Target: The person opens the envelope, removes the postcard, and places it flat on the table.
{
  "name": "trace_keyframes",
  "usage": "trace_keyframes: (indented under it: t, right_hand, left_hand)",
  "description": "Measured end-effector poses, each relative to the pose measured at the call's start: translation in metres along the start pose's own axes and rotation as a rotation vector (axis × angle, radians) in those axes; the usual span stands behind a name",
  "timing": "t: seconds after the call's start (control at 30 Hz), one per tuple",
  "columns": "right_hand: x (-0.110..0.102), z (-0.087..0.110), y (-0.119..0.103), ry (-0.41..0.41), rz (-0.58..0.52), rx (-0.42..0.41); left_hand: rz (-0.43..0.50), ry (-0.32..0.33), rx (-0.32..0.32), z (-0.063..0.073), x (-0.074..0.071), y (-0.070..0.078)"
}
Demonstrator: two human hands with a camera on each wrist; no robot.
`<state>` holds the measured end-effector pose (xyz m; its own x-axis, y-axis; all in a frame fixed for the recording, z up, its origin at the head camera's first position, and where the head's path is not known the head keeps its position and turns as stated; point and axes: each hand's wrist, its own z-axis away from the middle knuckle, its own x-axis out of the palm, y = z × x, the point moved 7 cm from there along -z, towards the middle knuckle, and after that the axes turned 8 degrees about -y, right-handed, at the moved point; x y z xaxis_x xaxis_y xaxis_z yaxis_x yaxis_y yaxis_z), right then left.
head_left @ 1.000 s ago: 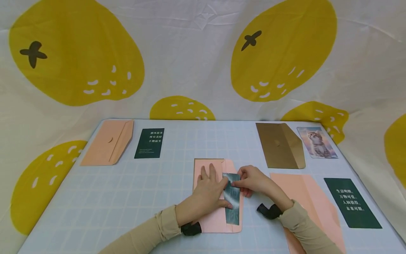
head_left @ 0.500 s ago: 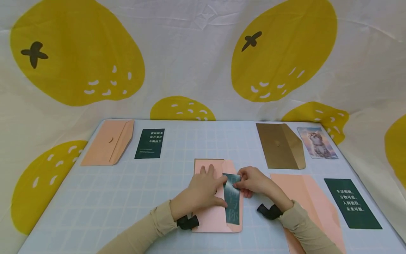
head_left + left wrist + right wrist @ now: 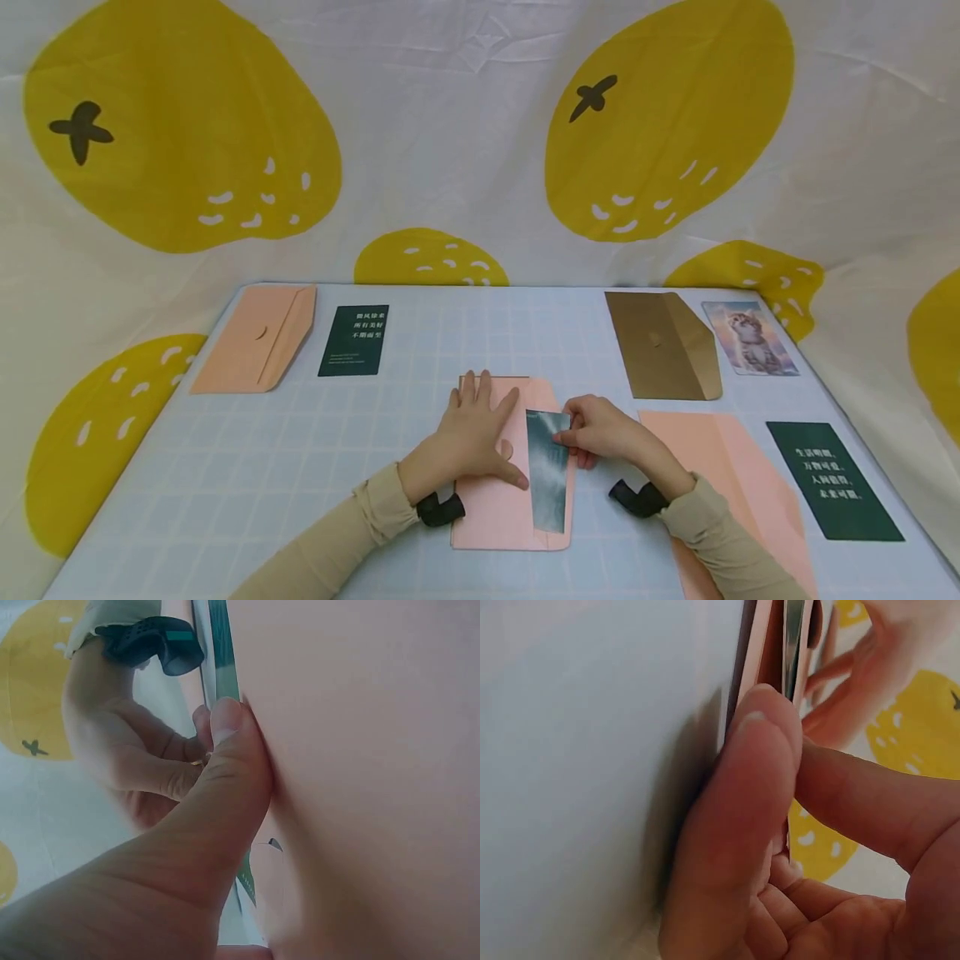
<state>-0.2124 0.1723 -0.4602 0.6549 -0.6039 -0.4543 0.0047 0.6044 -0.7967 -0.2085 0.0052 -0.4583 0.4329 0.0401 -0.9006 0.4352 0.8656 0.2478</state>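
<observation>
In the head view a pink envelope [image 3: 491, 521] lies at the middle front of the table, its flap to the right. A dark green card [image 3: 548, 492] sits partly in its opening, a long strip of it exposed. My left hand [image 3: 465, 437] rests spread on the envelope's body, thumb close to the opening. My right hand [image 3: 603, 432] pinches the card's exposed edge between thumb and fingers. In the right wrist view the card [image 3: 792, 649] stands between the envelope's layers, next to my fingertips. How deep it reaches inside is hidden.
Back left are a peach envelope [image 3: 251, 342] and a green card [image 3: 354, 340]. Back right lie a brown envelope [image 3: 645, 342] and a kitten card [image 3: 750, 337]. A larger peach envelope [image 3: 720, 450] lies under my right forearm, with another green card [image 3: 834, 479] beside it.
My left hand has shifted left, its fingers lifting off the card and spreading over the envelope. More of the card now shows. My right hand keeps its pinch, almost still.
</observation>
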Motion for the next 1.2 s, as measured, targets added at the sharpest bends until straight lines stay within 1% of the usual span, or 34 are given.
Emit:
trace_keyframes:
  t: [0.23,0.5,0.87,0.97,1.2]
  right_hand:
    - [-0.003,0.003,0.001,-0.031,0.021,0.010]
    - [-0.009,0.010,0.009,-0.042,0.034,0.046]
    - [-0.024,0.023,0.014,-0.078,-0.047,0.012]
    - [-0.028,0.023,0.017,-0.074,-0.061,0.006]
    - [-0.043,0.028,0.024,-0.027,-0.047,-0.018]
  left_hand:
    - [-0.008,0.003,0.009,-0.001,0.001,0.000]
    - [0.003,-0.004,0.006,-0.001,0.002,-0.001]
    - [-0.014,-0.003,-0.007,0.000,0.000,-0.001]
    - [-0.018,-0.004,-0.012,0.000,0.000,-0.001]
    - [-0.034,0.018,0.001,0.000,-0.001,-0.001]
